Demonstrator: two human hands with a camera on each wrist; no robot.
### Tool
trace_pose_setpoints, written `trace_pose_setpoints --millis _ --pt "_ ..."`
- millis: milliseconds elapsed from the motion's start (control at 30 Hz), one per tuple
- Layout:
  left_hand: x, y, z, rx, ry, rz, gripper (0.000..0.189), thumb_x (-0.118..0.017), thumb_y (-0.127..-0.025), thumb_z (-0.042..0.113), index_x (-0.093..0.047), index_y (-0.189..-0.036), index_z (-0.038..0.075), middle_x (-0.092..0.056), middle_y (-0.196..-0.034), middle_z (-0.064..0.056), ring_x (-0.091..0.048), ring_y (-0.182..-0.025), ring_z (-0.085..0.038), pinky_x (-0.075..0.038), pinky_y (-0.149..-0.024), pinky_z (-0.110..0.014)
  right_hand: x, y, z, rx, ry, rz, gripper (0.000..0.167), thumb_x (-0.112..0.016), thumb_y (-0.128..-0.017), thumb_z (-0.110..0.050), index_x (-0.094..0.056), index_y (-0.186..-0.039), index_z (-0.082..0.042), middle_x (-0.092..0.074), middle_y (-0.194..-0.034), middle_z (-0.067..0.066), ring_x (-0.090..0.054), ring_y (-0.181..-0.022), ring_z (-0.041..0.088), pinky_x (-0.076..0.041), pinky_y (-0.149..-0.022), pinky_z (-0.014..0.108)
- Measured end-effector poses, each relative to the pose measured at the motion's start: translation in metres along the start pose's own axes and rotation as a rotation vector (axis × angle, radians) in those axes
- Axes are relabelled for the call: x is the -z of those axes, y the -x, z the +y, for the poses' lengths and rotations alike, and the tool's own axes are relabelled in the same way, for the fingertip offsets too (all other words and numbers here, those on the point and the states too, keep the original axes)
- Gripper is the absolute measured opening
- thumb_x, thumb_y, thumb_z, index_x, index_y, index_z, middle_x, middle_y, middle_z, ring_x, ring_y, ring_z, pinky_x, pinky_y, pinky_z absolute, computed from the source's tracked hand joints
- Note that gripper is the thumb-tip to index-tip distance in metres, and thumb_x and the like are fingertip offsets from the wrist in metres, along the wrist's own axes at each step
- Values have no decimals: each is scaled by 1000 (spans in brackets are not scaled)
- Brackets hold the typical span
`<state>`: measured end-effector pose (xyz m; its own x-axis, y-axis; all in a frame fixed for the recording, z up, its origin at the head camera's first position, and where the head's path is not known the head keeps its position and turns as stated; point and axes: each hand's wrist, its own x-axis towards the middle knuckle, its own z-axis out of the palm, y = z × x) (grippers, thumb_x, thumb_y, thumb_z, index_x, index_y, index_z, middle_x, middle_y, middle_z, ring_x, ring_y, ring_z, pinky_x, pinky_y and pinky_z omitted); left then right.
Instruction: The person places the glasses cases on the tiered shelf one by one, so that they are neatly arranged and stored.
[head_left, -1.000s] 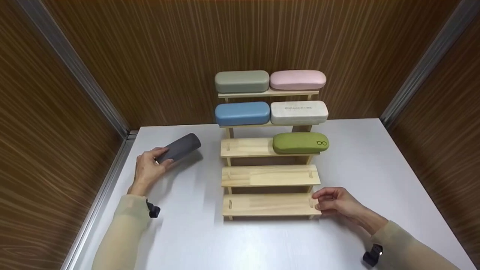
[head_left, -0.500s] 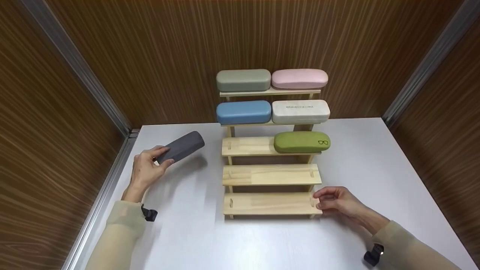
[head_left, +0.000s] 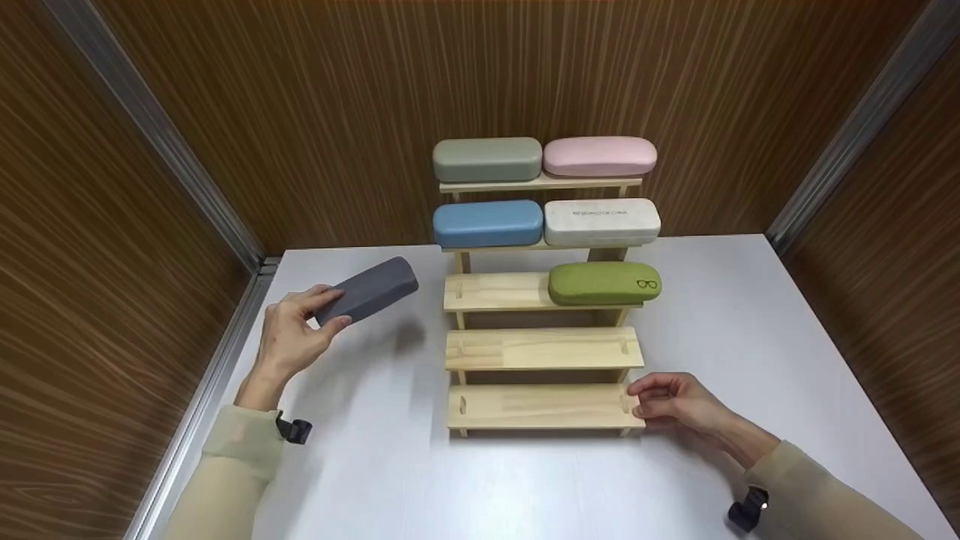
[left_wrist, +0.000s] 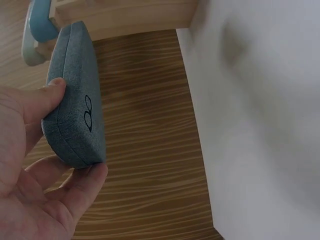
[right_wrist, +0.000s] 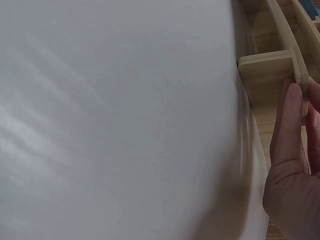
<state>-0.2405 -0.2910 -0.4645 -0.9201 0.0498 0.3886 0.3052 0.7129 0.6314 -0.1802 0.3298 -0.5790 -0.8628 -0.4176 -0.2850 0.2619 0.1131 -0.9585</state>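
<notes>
My left hand (head_left: pixel 289 337) holds a grey-blue fabric glasses case (head_left: pixel 373 289) by its near end, thumb on one side and fingers on the other. The case is tilted and raised off the white table, its shadow apart from it. A small glasses outline shows on its end in the left wrist view, where it looks teal (left_wrist: pixel 75 100). At the right end of the lowest step of a wooden stepped rack (head_left: pixel 547 405), my right hand (head_left: pixel 686 409) pinches the board between thumb and fingers; the right wrist view shows the thumb (right_wrist: pixel 290 120) against the wood.
On the rack's upper steps sit a sage-green case (head_left: pixel 487 160), a pink case (head_left: pixel 600 156), a blue case (head_left: pixel 487 223), a white case with lettering (head_left: pixel 601 222) and an olive-green case (head_left: pixel 604 283). Wood-grain panels (head_left: pixel 525 67) enclose the white table (head_left: pixel 540 487).
My left hand has lifted the glasses case higher and swung its far end a little right and up, turning it slightly. The right hand keeps its grip on the lowest step.
</notes>
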Motion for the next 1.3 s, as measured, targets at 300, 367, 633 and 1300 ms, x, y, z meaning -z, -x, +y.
trace_pose_setpoints --millis 300,367,633,1300 --pt "6 2 16 -66 -37 10 42 -93 -89 11 -84 -129 5 -79 -141 -21 -75 -130 -42 -47 -93 -5 0 0 1 24 -4 -9 28 -77 -97 5 -82 -116 -15 -84 -104 -13 -78 -94 3 -70 -83 24" --pt "7 2 20 -84 -38 8 42 -93 -88 11 -85 -129 5 -80 -140 -20 -76 -129 -41 -48 -93 -7 0 0 1 31 -6 -6 29 -77 -96 6 -82 -116 -15 -84 -104 -13 -78 -94 3 -70 -83 24" --pt "4 1 36 -153 6 -20 43 -95 -88 14 -85 -129 7 -81 -137 -17 -77 -126 -39 -45 -94 -1 0 1 1 38 -15 -8 29 -76 -96 7 -82 -116 -14 -85 -106 -12 -79 -96 5 -70 -86 25" --pt "-13 -10 62 -167 90 -139 42 -93 -90 11 -84 -132 10 -78 -146 -15 -74 -133 -35 -66 -108 -54 -1 0 2 34 -44 -13 30 -76 -95 8 -82 -113 -15 -84 -104 -12 -79 -95 5 -71 -85 27"
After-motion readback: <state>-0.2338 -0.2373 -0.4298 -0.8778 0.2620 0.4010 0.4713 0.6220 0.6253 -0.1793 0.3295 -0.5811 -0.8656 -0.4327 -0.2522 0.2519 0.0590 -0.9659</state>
